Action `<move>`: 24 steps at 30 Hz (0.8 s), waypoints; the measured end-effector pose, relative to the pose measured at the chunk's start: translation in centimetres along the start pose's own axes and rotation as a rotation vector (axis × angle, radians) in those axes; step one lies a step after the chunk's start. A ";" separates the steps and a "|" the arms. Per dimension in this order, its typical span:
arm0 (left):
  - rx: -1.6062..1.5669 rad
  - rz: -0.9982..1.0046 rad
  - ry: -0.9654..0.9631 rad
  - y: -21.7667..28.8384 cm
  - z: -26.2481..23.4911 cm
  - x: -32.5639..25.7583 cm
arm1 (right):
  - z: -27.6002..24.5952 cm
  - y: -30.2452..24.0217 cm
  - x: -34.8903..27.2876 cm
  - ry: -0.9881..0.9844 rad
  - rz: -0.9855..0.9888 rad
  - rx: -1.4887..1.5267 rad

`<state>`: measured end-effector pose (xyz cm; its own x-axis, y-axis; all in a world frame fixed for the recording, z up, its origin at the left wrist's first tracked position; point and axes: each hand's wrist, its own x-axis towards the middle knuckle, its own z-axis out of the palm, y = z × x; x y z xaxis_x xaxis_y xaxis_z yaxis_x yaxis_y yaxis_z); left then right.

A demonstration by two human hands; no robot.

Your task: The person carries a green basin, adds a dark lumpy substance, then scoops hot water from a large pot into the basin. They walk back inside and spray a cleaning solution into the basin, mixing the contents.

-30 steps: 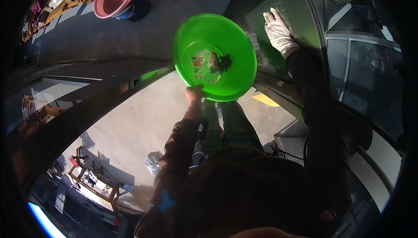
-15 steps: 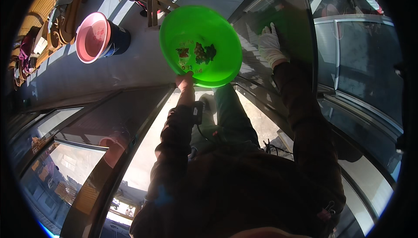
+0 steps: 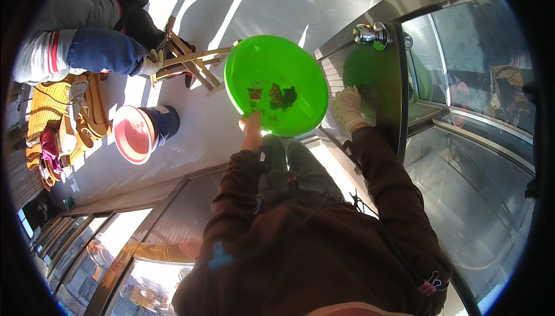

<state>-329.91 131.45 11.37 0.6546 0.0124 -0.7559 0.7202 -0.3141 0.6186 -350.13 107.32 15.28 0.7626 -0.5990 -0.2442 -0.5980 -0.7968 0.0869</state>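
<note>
My left hand [image 3: 252, 129] is closed on the near rim of a bright green basin [image 3: 300, 62], thumb over the inner wall. The basin tilts so its inside shows, with a picture of dark clusters printed on its floor. To the right, my right hand [image 3: 348, 110] wears a pale glove and rests against the dark face of a door [image 3: 376, 79], its fingers slightly bent and nothing seen in them. A round metal door knob [image 3: 365, 34] sits above that hand.
A pink basin [image 3: 130, 134] leans on a dark blue bucket [image 3: 165, 122] at left. Beyond stand a wooden folding stool [image 3: 191, 56], with a co-worker's gloved hand [image 3: 153, 62] at it, and a yellow wooden bench [image 3: 46, 108]. Glass panels [image 3: 468, 189] flank me at right.
My view has shifted forward through the doorway. The co-worker at upper left shows more fully now. My right hand's fingers, earlier spread on the door, are more bent. The left keeps hold of the basin.
</note>
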 end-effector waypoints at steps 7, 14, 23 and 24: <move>0.079 0.123 -0.373 2.9 3.6 9.8 | -1.8 1.3 3.2 -0.139 0.289 0.245; 1.004 0.956 -0.698 5.1 5.7 20.8 | -4.5 2.9 6.7 -0.278 0.474 0.179; 0.821 0.852 -0.612 13.2 13.1 27.7 | -8.3 4.4 17.8 -0.206 0.450 0.123; 0.941 1.056 -0.556 14.7 13.4 28.6 | -8.9 5.3 18.8 -0.156 0.398 0.052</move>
<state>-303.65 114.51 -4.05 0.4388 -0.8798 -0.1828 -0.5537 -0.4249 0.7161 -336.79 91.15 19.74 0.4258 -0.8363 -0.3454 -0.8528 -0.4985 0.1556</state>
